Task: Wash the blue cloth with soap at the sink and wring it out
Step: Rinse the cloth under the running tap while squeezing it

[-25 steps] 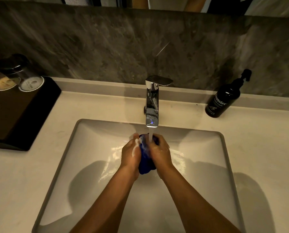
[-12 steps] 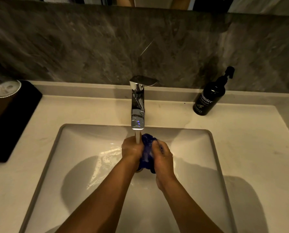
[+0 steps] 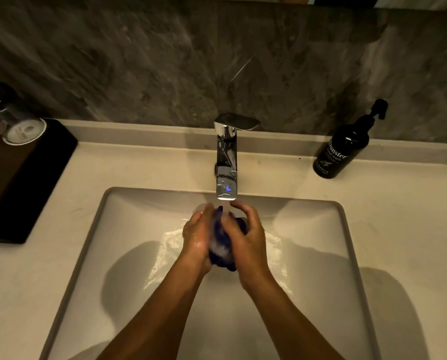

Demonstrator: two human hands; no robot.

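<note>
The blue cloth (image 3: 223, 246) is bunched up and sudsy, pressed between both hands under the running chrome tap (image 3: 226, 162). My left hand (image 3: 197, 235) grips its left side and my right hand (image 3: 247, 236) wraps over its right side. Water streams from the spout onto the cloth and splashes into the white rectangular sink (image 3: 321, 255). A black pump bottle of hand wash (image 3: 343, 149) stands on the counter at the back right. Most of the cloth is hidden by my fingers.
A black tray (image 3: 27, 178) with upturned glasses (image 3: 22, 126) sits on the counter at the left. The pale counter (image 3: 411, 229) surrounds the sink, with a dark marbled wall (image 3: 165, 61) behind.
The hands have rubbed and shifted the cloth under the stream; more foam shows on it now. The camera view swung slightly left then back right.
</note>
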